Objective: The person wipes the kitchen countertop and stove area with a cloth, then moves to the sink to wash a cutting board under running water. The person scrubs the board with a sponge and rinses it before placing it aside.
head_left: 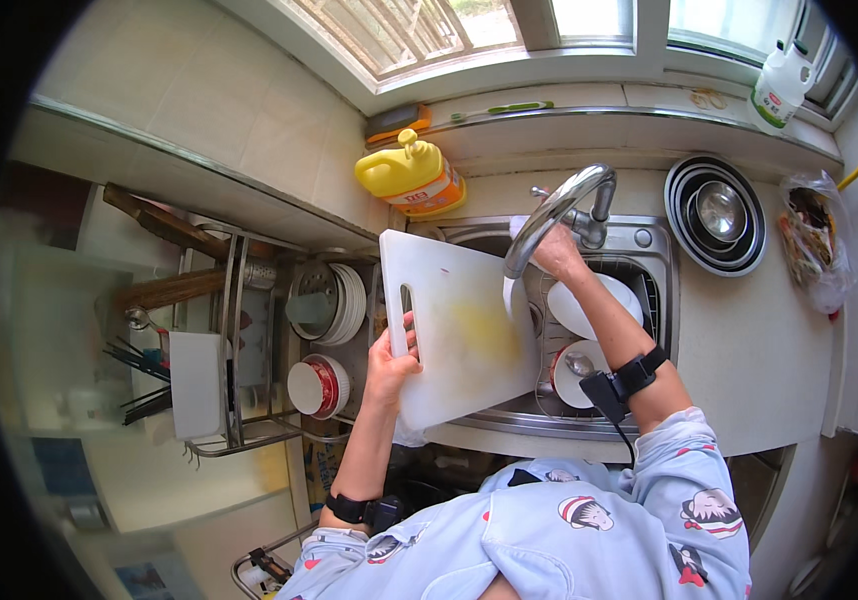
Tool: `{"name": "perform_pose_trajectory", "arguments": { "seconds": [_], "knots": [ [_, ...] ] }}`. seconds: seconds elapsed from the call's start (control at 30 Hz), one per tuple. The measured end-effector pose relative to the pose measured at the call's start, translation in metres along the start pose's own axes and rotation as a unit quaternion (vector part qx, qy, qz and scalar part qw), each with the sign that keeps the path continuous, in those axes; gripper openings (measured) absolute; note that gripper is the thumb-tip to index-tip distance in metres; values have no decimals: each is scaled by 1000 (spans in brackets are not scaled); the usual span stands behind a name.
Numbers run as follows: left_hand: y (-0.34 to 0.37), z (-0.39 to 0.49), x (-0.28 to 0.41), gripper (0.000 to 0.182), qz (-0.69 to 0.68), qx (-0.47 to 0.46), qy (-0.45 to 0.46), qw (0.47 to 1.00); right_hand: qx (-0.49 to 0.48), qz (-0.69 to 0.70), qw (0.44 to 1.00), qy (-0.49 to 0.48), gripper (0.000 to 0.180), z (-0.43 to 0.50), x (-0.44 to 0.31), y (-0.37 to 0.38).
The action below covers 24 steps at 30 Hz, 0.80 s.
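Observation:
My left hand [393,361] grips a white plastic cutting board [466,330] by its handle slot, with the thumb on the face. The board is tilted over the left part of the steel sink [549,427], a yellowish stain on its face. Water runs from the curved chrome faucet [560,217] down by the board's right edge. My right hand [555,251] is behind the spout, partly hidden by it; whether it holds anything cannot be told. Below my right forearm, a white plate [586,304] and a bowl with a metal spoon [579,364] sit in a wire basket in the sink.
A yellow detergent jug [417,184] stands behind the sink. Nested metal basins [751,225] and a plastic bag of food [811,247] lie at the right. Stacked plates [350,304] and bowls [333,386] sit in the rack at the left. A green brush [519,108] rests on the ledge.

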<state>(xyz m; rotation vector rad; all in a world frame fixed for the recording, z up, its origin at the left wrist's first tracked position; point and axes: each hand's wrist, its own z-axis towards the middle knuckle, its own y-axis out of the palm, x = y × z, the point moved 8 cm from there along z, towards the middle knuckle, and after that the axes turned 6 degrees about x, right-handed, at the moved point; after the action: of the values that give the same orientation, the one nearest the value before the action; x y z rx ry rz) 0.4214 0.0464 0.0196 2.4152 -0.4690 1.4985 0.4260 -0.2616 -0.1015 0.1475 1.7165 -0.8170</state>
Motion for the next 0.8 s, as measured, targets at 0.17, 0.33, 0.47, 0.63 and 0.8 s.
{"name": "perform_pose_trajectory", "arguments": {
  "seconds": [0.17,0.33,0.47,0.63,0.8],
  "knots": [
    [-13,8,-18,81,5,25,-11,1000,62,-72,995,-11,51,8,7,-38],
    [-27,15,-45,79,-30,32,-13,999,29,145,988,44,31,-38,19,-6],
    [-39,18,-65,78,-33,53,-29,998,-86,263,954,116,44,-126,30,78],
    [-41,14,-77,80,-67,58,-25,996,-124,232,960,-94,49,-230,-29,123],
    [-47,14,-77,82,-32,53,-26,998,-6,167,969,-183,40,-184,-53,164]
  ]
}}
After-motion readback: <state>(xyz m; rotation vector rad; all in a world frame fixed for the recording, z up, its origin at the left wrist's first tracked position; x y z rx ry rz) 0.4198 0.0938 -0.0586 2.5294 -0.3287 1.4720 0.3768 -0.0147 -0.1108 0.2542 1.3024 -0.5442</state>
